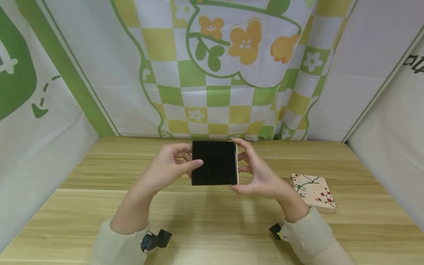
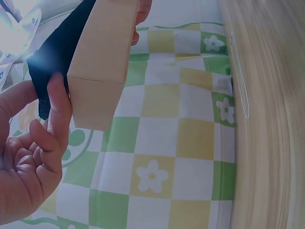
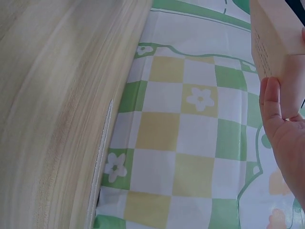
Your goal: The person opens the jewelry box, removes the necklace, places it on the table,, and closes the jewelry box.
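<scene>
Both hands hold a small cream box base (image 2: 101,62) up over the table, its inner side turned to the head view. A black square pad (image 1: 213,163) covers that side; in the left wrist view the pad tilts away from the box along one edge. My left hand (image 1: 169,163) pinches the pad's left edge, thumb on its face and fingers behind. On the right, my right hand (image 1: 260,173) grips the box by its edges, thumb below and index finger above. Small print shows on the box's underside in the right wrist view.
A cream lid with red blossoms and green branches (image 1: 314,193) lies on the wooden table (image 1: 212,228) beside the right forearm. Near the back edge lies a thin silvery chain (image 1: 273,152). A checkered green and yellow curtain (image 1: 218,95) hangs behind the table.
</scene>
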Demonstrator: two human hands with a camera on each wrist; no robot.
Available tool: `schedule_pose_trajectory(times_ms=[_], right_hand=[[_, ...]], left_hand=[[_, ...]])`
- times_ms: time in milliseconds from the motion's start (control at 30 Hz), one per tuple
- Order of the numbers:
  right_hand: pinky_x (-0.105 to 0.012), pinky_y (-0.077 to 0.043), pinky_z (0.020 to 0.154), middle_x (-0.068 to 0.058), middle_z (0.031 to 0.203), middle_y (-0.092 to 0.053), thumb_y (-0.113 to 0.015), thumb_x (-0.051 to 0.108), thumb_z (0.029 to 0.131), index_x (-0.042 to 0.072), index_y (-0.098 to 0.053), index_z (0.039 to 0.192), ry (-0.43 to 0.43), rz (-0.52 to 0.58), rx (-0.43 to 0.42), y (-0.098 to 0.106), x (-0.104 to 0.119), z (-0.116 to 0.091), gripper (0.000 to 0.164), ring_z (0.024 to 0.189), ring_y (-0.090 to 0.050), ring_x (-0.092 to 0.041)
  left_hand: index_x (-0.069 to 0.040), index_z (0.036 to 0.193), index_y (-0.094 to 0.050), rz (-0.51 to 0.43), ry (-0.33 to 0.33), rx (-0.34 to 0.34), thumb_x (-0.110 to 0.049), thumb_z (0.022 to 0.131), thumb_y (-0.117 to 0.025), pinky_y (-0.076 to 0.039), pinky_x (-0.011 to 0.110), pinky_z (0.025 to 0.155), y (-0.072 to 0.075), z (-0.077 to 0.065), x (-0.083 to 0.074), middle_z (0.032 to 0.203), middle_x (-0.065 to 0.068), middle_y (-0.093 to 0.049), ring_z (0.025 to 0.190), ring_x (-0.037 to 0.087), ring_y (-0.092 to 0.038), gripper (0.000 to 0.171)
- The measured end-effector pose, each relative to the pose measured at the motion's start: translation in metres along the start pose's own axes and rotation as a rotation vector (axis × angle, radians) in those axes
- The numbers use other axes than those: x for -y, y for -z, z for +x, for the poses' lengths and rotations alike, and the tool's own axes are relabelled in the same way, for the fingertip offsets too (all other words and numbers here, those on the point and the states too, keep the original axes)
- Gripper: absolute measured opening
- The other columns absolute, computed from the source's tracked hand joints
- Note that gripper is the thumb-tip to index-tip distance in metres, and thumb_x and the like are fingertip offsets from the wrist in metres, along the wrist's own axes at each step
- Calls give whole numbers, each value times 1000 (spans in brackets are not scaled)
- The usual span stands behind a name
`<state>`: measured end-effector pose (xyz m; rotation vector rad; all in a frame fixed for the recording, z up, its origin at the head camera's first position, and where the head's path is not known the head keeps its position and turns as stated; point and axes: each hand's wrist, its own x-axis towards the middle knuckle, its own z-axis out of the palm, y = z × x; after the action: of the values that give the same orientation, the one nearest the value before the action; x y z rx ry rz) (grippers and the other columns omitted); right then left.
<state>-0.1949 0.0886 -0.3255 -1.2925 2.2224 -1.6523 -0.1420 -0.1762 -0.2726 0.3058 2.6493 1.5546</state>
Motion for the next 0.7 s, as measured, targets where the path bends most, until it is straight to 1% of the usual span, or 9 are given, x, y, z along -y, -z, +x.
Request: schedule_pose_trajectory(times_ms=[67, 167, 267, 400, 500, 633, 700], right_hand=[[-31, -54, 85, -12, 159, -18, -81, -9, 70, 8, -15, 154, 8, -19, 4, -2, 1, 0, 108, 114, -47, -20], [-31, -55, 86, -11, 159, -20, -81, -9, 69, 9, -17, 153, 17, -37, 8, -4, 1, 0, 107, 113, -47, -23], [-31, -55, 86, -9, 158, -21, -82, -8, 70, 12, -18, 152, 21, -44, 12, -6, 1, 0, 107, 113, -46, -24], [-32, -55, 87, -6, 159, -20, -82, -8, 70, 13, -17, 152, 18, -57, 13, -8, 1, 1, 107, 114, -46, -24], [-33, -55, 88, -8, 159, -19, -82, -7, 70, 11, -17, 152, 19, -70, 12, -9, 2, 1, 107, 114, -45, -24], [-32, -56, 88, -9, 158, -19, -82, -8, 69, 10, -17, 153, 19, -76, 7, -10, 2, 2, 108, 113, -45, -24], [-32, -56, 88, -10, 157, -20, -83, -8, 68, 10, -18, 152, 19, -82, 2, -11, 1, 2, 108, 113, -44, -24]], left_hand=[[8, 140, -48, 21, 1, -9, -20, 94, -69, -52, 48, 93, 0, -1, 0, 91, 11, -70, 72, 17, -71, 58], [8, 136, -51, 47, 6, -23, -19, 93, -70, -53, 47, 92, -2, -1, 0, 91, 11, -70, 68, 17, -70, 55], [8, 132, -55, 68, 4, -36, -19, 92, -71, -54, 39, 82, -3, -2, 0, 92, 12, -70, 67, 17, -70, 51], [8, 127, -57, 106, -5, -55, -18, 92, -71, -52, 31, 70, -5, -2, 0, 91, 13, -70, 66, 17, -70, 46], [8, 129, -57, 154, 9, -68, -19, 92, -71, -54, 32, 70, -5, -3, -1, 92, 12, -71, 66, 16, -70, 48], [7, 133, -55, 232, 19, -84, -23, 92, -71, -56, 34, 72, -7, -3, -3, 98, 13, -72, 70, 15, -70, 54], [7, 132, -57, 263, 19, -93, -24, 92, -72, -56, 35, 71, -9, -4, -5, 100, 14, -72, 73, 16, -71, 52]])
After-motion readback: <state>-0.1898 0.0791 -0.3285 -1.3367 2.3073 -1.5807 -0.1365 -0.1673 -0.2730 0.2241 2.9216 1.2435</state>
